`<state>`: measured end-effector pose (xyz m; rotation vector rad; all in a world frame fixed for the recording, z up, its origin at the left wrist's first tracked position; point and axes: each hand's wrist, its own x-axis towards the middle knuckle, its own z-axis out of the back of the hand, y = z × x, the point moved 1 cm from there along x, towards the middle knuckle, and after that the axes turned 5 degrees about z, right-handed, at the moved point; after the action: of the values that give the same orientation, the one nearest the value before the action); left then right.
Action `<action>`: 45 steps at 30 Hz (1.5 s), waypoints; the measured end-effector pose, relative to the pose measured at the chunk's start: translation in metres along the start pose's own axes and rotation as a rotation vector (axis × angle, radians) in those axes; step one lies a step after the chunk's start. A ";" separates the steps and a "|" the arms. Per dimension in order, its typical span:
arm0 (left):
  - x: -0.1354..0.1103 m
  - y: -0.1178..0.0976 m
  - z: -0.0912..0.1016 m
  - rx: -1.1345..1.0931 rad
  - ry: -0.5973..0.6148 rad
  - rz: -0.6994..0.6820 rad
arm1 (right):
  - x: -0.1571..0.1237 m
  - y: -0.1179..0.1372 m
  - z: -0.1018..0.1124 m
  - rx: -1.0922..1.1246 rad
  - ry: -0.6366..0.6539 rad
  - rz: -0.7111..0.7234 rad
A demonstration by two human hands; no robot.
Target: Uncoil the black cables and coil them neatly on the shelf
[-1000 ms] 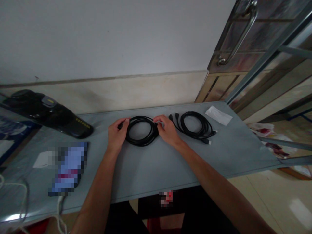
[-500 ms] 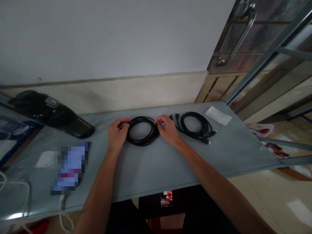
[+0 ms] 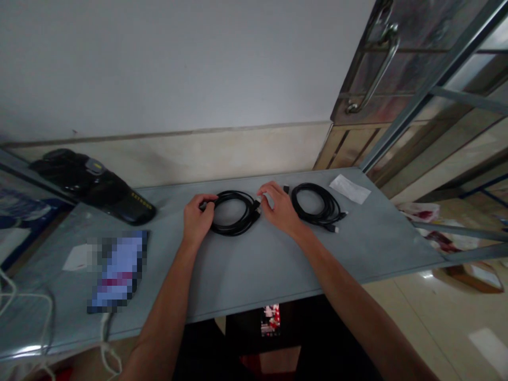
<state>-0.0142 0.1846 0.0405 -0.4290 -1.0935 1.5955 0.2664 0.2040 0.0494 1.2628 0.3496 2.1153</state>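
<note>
A coiled black cable (image 3: 234, 231) lies on the grey tabletop, with two plug ends on its right side. My left hand (image 3: 198, 218) is closed on the coil's left edge, thumb and fingers pinching it. Just right of the plugs is my right hand (image 3: 279, 207), its fingers bent and a gap showing between thumb and forefinger. Its fingertips are close to the plugs; I see nothing held in them. Beyond that hand rests a second coiled black cable (image 3: 332, 203) with several plug ends sticking out.
A white paper slip (image 3: 350, 189) lies at the back right. On the left are a black handheld device (image 3: 99, 185), a pixelated blue item (image 3: 121, 267) and white cords (image 3: 105, 338). A wall (image 3: 178, 79) backs the table (image 3: 246, 286); a metal frame (image 3: 420, 114) stands right.
My right hand has drawn back slightly from the first coil, and the plug ends there now show. My left hand stays on the coil. The whole view has shifted a little.
</note>
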 end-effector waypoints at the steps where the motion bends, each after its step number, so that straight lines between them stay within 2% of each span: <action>1: 0.000 0.001 0.000 0.000 0.005 -0.006 | -0.002 0.000 0.009 -0.054 0.017 -0.013; 3: 0.000 0.002 0.000 0.002 0.010 -0.025 | -0.011 -0.003 0.029 -0.183 0.054 -0.051; 6: 0.000 0.003 -0.001 0.027 -0.001 -0.091 | -0.040 -0.012 0.058 -0.370 0.125 -0.109; 10: 0.000 0.002 -0.002 0.052 -0.018 -0.169 | -0.083 -0.025 0.082 -0.538 0.137 -0.187; 14: 0.000 0.001 -0.001 0.080 -0.048 -0.171 | -0.097 -0.032 0.085 -0.562 0.091 -0.237; 24: -0.003 -0.010 0.003 0.116 -0.103 -0.166 | -0.088 -0.036 0.086 -0.491 0.027 -0.259; 28: -0.005 -0.013 0.002 0.116 -0.106 -0.192 | -0.089 -0.035 0.089 -0.421 -0.127 -0.410; 32: -0.007 -0.015 0.002 0.108 -0.092 -0.185 | -0.091 -0.031 0.095 -0.276 -0.367 -0.518; 38: -0.008 -0.017 0.004 0.112 -0.106 -0.188 | -0.087 -0.022 0.104 0.046 -0.818 -0.500; 45: -0.012 -0.020 0.004 0.074 -0.086 -0.263 | -0.077 -0.004 0.119 0.287 -1.027 -0.495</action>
<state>-0.0020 0.1711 0.0554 -0.1608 -1.1030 1.4261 0.3956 0.1468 0.0541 1.9801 0.4359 0.8498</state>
